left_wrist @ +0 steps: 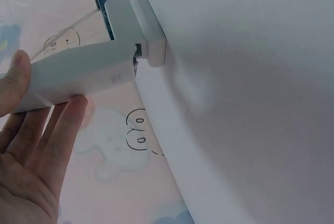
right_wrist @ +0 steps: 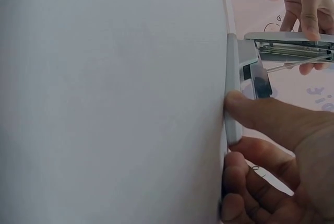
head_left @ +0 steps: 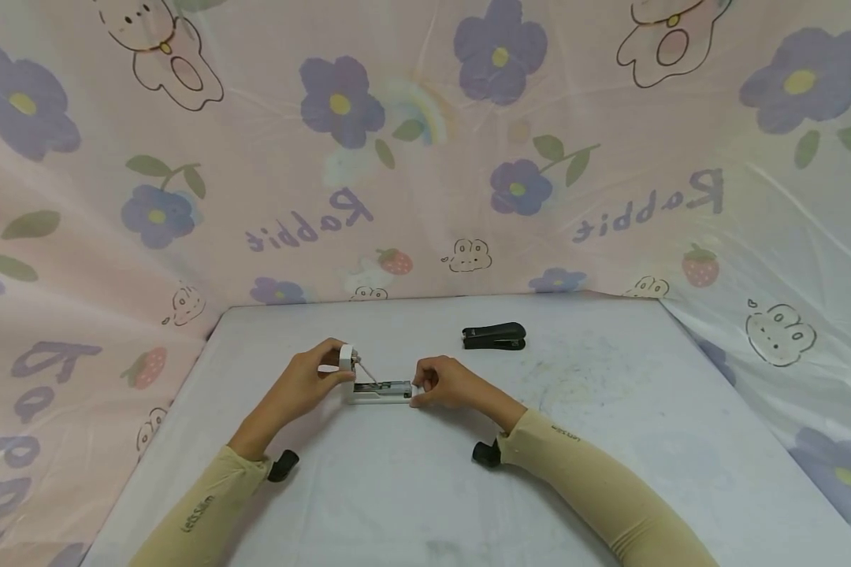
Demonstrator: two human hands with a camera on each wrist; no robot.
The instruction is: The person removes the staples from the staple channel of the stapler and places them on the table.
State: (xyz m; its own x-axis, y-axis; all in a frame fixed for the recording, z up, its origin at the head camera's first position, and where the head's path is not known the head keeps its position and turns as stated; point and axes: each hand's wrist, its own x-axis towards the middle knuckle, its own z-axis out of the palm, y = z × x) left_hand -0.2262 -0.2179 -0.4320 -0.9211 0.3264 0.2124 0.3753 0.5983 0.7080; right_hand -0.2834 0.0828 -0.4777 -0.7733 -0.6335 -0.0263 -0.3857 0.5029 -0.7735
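A white stapler (head_left: 379, 398) lies opened on the table, its top arm swung up at the left end. My left hand (head_left: 310, 382) grips that raised arm (left_wrist: 78, 75) between thumb and fingers. At the far end of the base (right_wrist: 233, 88), my right hand (head_left: 448, 382) pinches it between thumb and forefinger, the other fingers curled beneath. A thin rod (head_left: 367, 372) slants from the raised arm down to the metal staple channel (head_left: 390, 387). Whether staples lie in the channel is too small to tell.
A black stapler (head_left: 494, 336) sits behind and to the right of my right hand. The white tabletop (head_left: 397, 488) meets a patterned cloth (head_left: 425, 173) at the back and sides. Black wrist mounts (head_left: 282, 466) stick out from both sleeves.
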